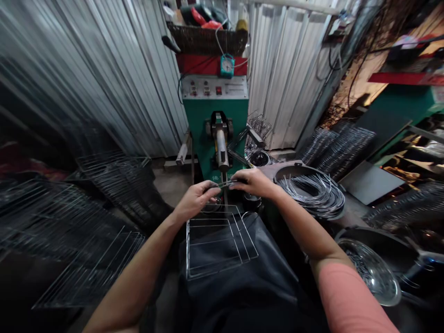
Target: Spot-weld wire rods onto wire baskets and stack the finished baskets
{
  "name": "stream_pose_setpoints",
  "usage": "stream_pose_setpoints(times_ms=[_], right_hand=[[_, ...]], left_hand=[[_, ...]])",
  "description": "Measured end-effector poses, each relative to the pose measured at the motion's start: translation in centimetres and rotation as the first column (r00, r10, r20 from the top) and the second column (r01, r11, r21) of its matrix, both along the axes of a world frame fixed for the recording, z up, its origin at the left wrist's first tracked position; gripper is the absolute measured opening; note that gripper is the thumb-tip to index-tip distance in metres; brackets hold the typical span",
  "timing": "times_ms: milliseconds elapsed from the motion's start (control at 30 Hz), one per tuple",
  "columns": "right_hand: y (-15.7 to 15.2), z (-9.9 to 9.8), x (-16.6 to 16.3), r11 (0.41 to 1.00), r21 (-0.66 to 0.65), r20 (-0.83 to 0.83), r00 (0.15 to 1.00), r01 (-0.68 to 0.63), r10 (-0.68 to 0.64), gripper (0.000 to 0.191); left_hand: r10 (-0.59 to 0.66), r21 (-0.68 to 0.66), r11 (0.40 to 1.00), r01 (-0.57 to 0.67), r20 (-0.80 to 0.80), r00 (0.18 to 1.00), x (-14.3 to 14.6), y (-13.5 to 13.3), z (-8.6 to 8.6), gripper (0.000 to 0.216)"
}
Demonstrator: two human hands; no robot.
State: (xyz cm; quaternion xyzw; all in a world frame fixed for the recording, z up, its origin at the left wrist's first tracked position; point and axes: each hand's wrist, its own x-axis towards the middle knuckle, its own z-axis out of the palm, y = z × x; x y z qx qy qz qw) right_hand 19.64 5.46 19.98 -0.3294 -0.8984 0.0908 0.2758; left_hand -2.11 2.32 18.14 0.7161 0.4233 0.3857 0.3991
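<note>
Silvery wire frame point(233, 236) over dark apron point(268, 245), crossbars point(208, 225) already set; left hand point(194, 199), right hand point(255, 181) pinch thin wire point(224, 184) near machine rod point(222, 150), joining unclear.

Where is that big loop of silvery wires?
In the head view, the big loop of silvery wires lies right of centre, to the right of the right hand and, in the picture, above the clear bowl.

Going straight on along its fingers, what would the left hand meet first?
Past the thin metal wire it holds, the left hand would probably meet the slim upright metal rod on the green machine, then the right hand; depth is unclear.
</note>
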Motion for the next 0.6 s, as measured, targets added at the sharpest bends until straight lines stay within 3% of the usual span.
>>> stream_pose_setpoints(times_ms=[133,267,333,433,600], right_hand=[[1.6,-1.3,2.7,0.989,-0.144,-0.290,0.954,0.039,-0.079,0.031],[3.2,-4.3,2.9,0.957,-0.231,-0.434,0.862,0.175,-0.262,0.036],[3.7,-5.8,2.4,0.938,-0.260,-0.381,0.868,0.230,-0.319,0.031],[3.7,-8.1,1.5,0.908,-0.304,-0.173,0.920,0.289,-0.351,0.029],[2.5,-11.8,1.1,0.868,-0.318,0.156,0.924,0.381,-0.348,0.037]], left_hand=[[0.140,-0.195,0.977,-0.082,0.309,0.941,-1.5,0.9,0.0,0.034],[0.218,-0.409,0.912,0.003,0.493,0.843,-2.2,3.0,-1.9,0.033],[0.258,-0.554,0.829,0.079,0.503,0.825,-2.3,4.1,-3.7,0.030],[0.294,-0.686,0.715,0.134,0.469,0.833,-2.4,4.8,-6.6,0.024],[0.294,-0.727,0.672,0.143,0.439,0.849,-2.3,3.9,-10.0,0.007]])
